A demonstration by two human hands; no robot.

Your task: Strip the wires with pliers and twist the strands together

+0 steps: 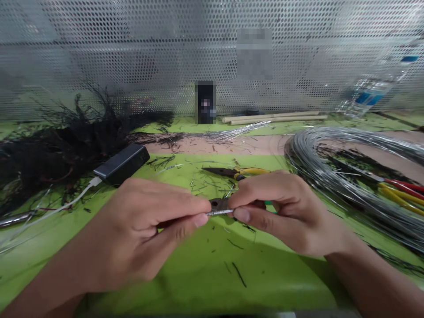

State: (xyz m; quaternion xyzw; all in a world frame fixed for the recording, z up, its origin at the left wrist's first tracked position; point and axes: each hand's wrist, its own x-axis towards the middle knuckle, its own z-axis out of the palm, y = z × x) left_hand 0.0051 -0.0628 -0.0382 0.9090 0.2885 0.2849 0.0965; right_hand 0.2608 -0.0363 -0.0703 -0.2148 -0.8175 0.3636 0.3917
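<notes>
From where I stand, I see a slim silvery wire piece (220, 212) at the centre of the frame, held up between two bare hands. Only a short stretch shows; both ends disappear behind fingertips. It looks dull grey and ridged, with small bands around it toward the left and a paler, smoother bit toward the right. It lies nearly level, its right end tipped slightly up. Whether the ridges are wound wire or beads, I can't tell.

The left hand (142, 225) pinches one end between thumb and forefinger, and the right hand (281, 212) grips the other the same way, the remaining fingers curled in.

Just behind the piece sits a dark metal tool head (218, 204), partly covered by the right hand. Above it, near the middle, lie needle-nose pliers (220, 171) with yellow handles. Dark clippings dot the green tabletop (271, 282).

A big coil of silver wire (306, 152) fills the right side, red- and yellow-handled tools (406, 190) lying inside it. At left, a black box (124, 164) with a white cable (77, 198) rests beside a heap of black bristly strands (66, 141).
</notes>
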